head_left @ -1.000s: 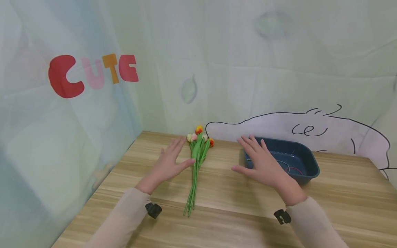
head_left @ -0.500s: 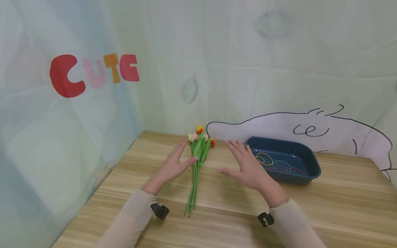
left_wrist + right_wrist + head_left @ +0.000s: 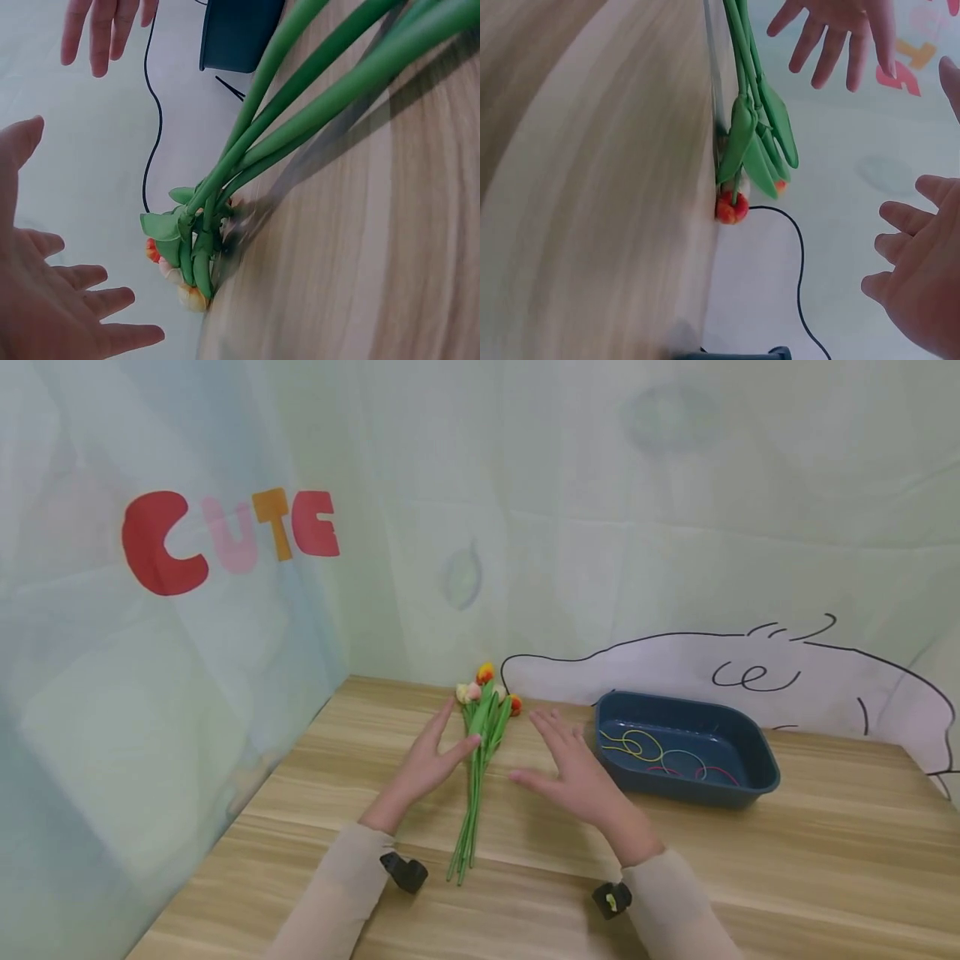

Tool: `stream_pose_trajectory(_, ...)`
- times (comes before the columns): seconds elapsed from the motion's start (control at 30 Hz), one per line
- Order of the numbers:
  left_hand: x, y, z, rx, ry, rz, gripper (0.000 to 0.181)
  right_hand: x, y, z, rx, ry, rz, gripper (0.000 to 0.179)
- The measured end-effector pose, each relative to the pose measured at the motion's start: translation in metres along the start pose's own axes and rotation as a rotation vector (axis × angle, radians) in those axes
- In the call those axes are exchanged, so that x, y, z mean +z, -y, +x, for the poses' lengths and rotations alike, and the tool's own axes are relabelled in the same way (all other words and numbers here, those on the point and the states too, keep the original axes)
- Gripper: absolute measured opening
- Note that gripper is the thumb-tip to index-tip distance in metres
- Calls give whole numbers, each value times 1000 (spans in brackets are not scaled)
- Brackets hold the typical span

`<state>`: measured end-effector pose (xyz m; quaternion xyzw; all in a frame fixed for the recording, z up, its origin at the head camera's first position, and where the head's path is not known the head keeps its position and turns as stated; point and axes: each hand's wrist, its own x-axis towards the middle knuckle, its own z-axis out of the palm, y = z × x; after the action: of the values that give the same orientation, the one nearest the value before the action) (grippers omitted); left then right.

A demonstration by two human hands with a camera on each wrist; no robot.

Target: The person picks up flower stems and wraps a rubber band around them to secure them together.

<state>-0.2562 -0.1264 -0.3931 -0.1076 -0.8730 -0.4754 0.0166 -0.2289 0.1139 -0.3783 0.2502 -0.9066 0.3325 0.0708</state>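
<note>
A small bunch of tulips (image 3: pixel 480 735) lies on the wooden table, blooms toward the back wall and thin green stems toward the front. Orange-red, pink and cream blooms show, and green leaves (image 3: pixel 169 229) stand out in the left wrist view. My left hand (image 3: pixel 423 768) hovers just left of the bunch, fingers spread, its thumb overlapping the stems in the head view. To the right of the stems, my right hand (image 3: pixel 581 781) is held with fingers extended and thumb pointing toward the tulips. Both hands hold nothing.
A dark blue basin (image 3: pixel 690 785) stands at the back right, with several thin coloured rings, yellow (image 3: pixel 642 746), red and pale green, lying inside. A printed cloth (image 3: pixel 420 527) hangs behind the table (image 3: pixel 360 735) and along its left side.
My right hand has moved left, from in front of the basin toward the tulips, uncovering the rings. My left hand has shifted slightly right. The tulips stay where they lie.
</note>
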Motion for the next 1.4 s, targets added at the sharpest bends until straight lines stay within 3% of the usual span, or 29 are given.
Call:
stream_pose_trajectory(0.27, 7, 5, 2, -27, -6, -80, 84, 15, 0, 4, 62, 3, 62, 86)
stream_pose_trajectory(0.7, 12, 12, 3, -71, 22, -128, 81, 35, 4, 12, 178, -11, 208, 86)
stream_pose_trajectory(1.03, 15, 12, 3, -107, 41, -160, 79, 46, 7, 14, 200, -20, 289, 83)
stream_pose_trajectory(1.4, 19, 19, 4, -105, 50, -195, 83, 61, 6, 20, 227, -33, 382, 84)
